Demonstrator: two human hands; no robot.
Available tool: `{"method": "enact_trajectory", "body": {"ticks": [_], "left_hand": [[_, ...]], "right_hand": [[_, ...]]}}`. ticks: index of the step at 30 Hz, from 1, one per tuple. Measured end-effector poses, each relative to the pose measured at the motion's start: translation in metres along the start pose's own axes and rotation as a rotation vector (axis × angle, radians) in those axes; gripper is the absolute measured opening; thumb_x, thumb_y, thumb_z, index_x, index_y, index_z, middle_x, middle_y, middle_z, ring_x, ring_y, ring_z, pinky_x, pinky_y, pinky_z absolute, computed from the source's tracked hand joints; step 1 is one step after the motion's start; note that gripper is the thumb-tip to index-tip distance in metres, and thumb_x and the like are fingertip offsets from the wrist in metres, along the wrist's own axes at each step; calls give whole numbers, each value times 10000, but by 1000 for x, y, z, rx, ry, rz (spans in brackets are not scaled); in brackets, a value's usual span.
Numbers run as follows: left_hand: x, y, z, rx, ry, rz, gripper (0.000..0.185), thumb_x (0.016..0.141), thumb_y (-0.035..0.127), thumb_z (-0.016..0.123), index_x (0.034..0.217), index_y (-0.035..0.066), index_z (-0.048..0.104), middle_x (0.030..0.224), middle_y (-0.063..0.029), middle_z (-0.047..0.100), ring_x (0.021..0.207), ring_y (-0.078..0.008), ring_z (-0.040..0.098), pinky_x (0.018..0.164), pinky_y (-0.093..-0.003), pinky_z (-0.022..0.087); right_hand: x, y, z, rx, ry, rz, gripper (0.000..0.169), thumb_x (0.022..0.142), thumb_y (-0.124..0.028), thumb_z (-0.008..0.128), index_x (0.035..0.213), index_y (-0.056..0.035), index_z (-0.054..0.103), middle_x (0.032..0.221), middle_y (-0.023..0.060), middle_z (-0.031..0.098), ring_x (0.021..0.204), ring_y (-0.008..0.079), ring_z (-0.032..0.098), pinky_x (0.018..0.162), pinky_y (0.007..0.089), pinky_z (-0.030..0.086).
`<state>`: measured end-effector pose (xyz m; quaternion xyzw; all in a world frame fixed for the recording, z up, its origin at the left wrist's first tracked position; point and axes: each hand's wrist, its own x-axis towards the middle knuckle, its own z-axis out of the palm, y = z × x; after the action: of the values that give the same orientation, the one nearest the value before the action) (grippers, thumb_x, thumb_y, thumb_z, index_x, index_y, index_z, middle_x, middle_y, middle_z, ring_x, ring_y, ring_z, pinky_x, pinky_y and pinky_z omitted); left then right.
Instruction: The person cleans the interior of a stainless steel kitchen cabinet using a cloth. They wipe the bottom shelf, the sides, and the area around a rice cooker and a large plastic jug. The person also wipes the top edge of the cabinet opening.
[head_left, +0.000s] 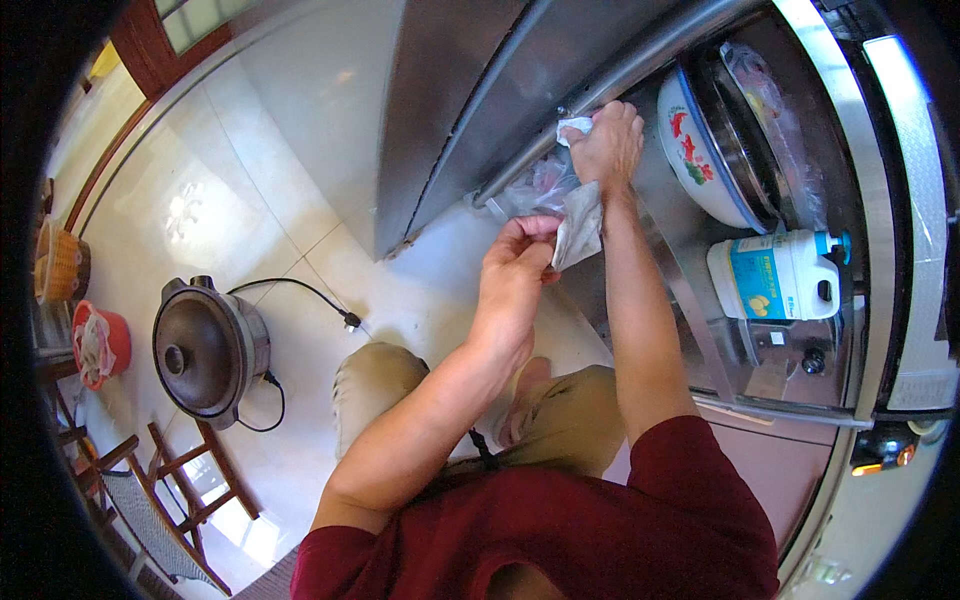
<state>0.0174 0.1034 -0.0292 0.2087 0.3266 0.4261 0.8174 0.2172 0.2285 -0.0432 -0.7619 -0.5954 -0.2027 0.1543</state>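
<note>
My left hand (525, 255) pinches a greyish folded cloth (580, 229) between thumb and fingers, beside my right forearm. Farther up, my right hand (609, 142) grips a small white cloth or wipe (574, 130) against a round metal rail (547, 142) at the edge of a steel cabinet. Clear plastic bags (541, 184) lie just below that rail. To the right of my right hand, inside the cabinet, a white enamel basin (694, 150) with red flowers and a blue rim stands on its side. A white jug with a blue pump (772, 276) is near my right forearm.
On the tiled floor at left are a dark lidded electric pot (202, 352) with a cable, a red bucket (120, 341), a wicker basket (56, 262) and a wooden folding chair (161, 517). A large grey metal panel (450, 90) stands ahead. A dark pan (735, 135) leans beside the basin.
</note>
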Motion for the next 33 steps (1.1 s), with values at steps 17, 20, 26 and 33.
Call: {"method": "enact_trajectory", "body": {"ticks": [17, 20, 26, 33], "left_hand": [[9, -4, 2, -23, 23, -13, 176, 932, 119, 533, 1090, 106, 611, 1021, 10, 654, 905, -105, 566, 813, -293, 427], [8, -4, 0, -32, 5, 5, 172, 933, 121, 533, 1086, 107, 612, 1033, 6, 655, 913, -107, 568, 813, -298, 428], [4, 1, 0, -16, 16, -5, 176, 932, 126, 533, 1091, 111, 608, 1045, 4, 657, 918, -110, 567, 823, -303, 425], [-5, -3, 4, 2, -20, 17, 189, 939, 114, 519, 1103, 112, 613, 1053, 4, 662, 918, -108, 571, 820, -303, 430]], "right_hand": [[-6, 12, 0, -3, 15, -76, 493, 688, -302, 836, 1024, -55, 574, 1071, 155, 569, 1111, 358, 528, 948, 445, 439], [-23, 47, -3, 70, -10, -208, 498, 680, -297, 838, 1024, -53, 573, 1071, 158, 568, 1103, 356, 533, 941, 455, 441], [-9, 14, -5, -18, -22, -20, 490, 700, -281, 845, 1037, -46, 578, 1084, 169, 569, 1084, 367, 540, 940, 453, 448], [-16, 24, -5, 64, 56, -163, 394, 737, -194, 807, 1012, -49, 565, 1064, 162, 564, 1063, 374, 531, 926, 467, 438]]}}
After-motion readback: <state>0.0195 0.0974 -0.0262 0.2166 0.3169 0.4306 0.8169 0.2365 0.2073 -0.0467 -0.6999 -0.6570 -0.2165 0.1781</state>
